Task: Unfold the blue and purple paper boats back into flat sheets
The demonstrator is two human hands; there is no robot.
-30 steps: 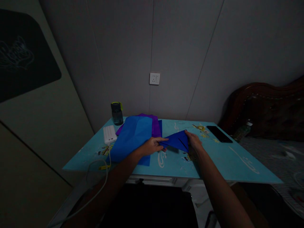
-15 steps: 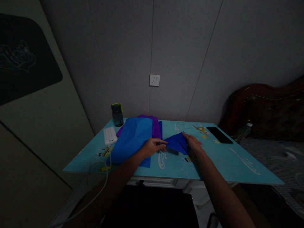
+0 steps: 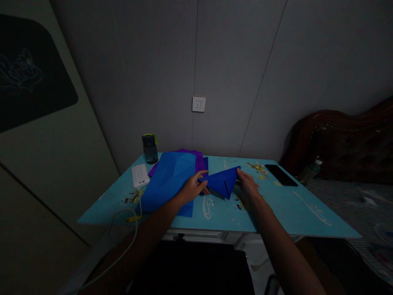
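A folded piece of dark blue paper (image 3: 220,182) with a dark slit or line near its right side is held between my hands, above the table. My left hand (image 3: 195,185) pinches its left corner between thumb and fingers. At the upper right corner, my right hand (image 3: 245,180) grips the paper, fingers closed. Under and beside my left forearm lies a large sheet of lighter blue paper (image 3: 170,176). Purple paper (image 3: 200,162) sticks out behind that sheet.
The pale blue patterned table (image 3: 276,213) carries a white power bank (image 3: 140,176) with a cable, a dark water bottle (image 3: 150,148) at the back left, and a black phone (image 3: 281,175) at the right. A wall socket (image 3: 198,104) sits behind.
The folded blue paper has tilted, its upper right corner raised slightly. My left hand has shifted a little left and now pinches the paper's left corner. The view has moved slightly.
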